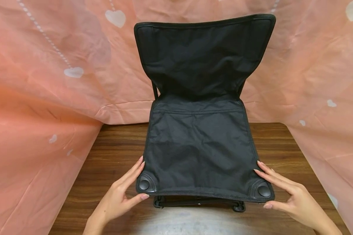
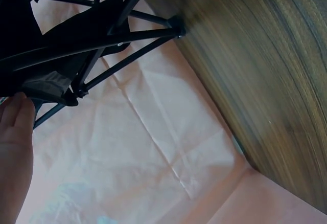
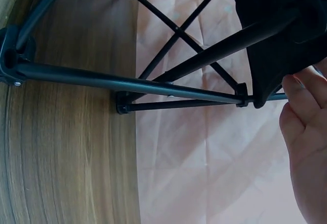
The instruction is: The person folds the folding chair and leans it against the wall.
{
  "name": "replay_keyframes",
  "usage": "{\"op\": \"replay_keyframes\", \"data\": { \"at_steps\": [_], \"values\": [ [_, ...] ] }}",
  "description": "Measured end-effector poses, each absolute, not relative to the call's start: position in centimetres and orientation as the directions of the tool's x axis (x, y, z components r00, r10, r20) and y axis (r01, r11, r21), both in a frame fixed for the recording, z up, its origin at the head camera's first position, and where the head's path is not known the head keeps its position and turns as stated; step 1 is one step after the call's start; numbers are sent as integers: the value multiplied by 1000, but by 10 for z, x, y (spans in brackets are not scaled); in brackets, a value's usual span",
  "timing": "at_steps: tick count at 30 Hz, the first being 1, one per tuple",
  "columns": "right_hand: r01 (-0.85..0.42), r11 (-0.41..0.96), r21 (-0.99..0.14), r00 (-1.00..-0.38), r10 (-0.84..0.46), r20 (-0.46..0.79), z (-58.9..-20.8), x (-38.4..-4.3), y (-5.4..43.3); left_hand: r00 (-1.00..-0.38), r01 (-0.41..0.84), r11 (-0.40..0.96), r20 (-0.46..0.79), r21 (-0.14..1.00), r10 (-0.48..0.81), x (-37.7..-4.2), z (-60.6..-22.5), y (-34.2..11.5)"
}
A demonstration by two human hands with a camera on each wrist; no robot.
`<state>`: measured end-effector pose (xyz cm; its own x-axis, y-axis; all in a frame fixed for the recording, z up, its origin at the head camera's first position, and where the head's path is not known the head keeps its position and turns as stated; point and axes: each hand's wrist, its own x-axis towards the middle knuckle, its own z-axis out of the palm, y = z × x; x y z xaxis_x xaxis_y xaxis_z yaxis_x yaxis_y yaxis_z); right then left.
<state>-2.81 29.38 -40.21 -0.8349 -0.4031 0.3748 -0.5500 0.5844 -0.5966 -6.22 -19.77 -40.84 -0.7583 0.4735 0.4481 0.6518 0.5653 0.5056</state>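
A black fabric folding chair [image 1: 200,143] stands unfolded, its backrest [image 1: 203,55] upright at the far side and its seat toward me. My left hand [image 1: 120,192] is at the seat's front left corner, fingertips along the side edge and thumb near the front edge. At the front right corner my right hand [image 1: 294,192] lies the same way, fingers extended and thumb apart. Round black caps show on both corners. In the left wrist view the fingers [image 2: 18,114] touch the fabric's edge. Dark crossed frame tubes [image 3: 179,35] appear below the seat in the right wrist view.
The chair stands on a brown wood-grain table [image 1: 114,147]. Pink cloth [image 1: 61,81] with white hearts hangs behind and on both sides, close to the table's edges. The chair's feet [image 1: 239,206] rest near the front, by a bright reflection on the tabletop.
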Motion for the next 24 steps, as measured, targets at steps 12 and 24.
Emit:
{"op": "replay_keyframes", "data": {
  "at_steps": [12,24],
  "values": [
    [-577,593,-561,-816,-407,410,-400,-28,292,-737,675,538,488,504,467,-60,-407,-195],
    [-712,491,-502,-694,-389,605,-404,-33,290,-642,766,441,591,467,489,-63,-404,-194]
  ]
}}
